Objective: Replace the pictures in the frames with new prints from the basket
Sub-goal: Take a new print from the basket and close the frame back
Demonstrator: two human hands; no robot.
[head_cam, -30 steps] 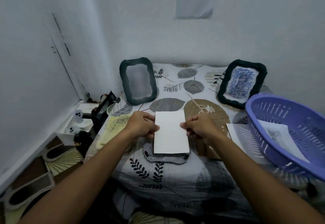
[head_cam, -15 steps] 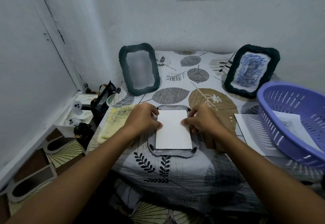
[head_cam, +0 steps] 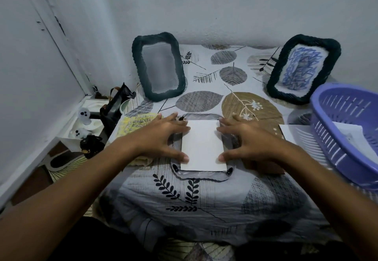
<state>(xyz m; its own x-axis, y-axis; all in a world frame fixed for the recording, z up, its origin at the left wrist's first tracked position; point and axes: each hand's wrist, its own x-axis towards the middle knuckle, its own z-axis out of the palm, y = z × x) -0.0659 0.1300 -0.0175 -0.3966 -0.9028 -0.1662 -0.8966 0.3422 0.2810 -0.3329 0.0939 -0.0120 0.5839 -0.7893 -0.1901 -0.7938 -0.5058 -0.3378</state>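
My left hand (head_cam: 161, 138) and right hand (head_cam: 249, 142) lie spread, fingers straight, pressing the white print (head_cam: 203, 145) into the face-down frame (head_cam: 202, 175) left of the basket (head_cam: 345, 129) — uneven pressure could skew it.

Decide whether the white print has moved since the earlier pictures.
Yes. The white print, held tilted up a second ago, now lies flat on the face-down frame, both hands spread at its sides.
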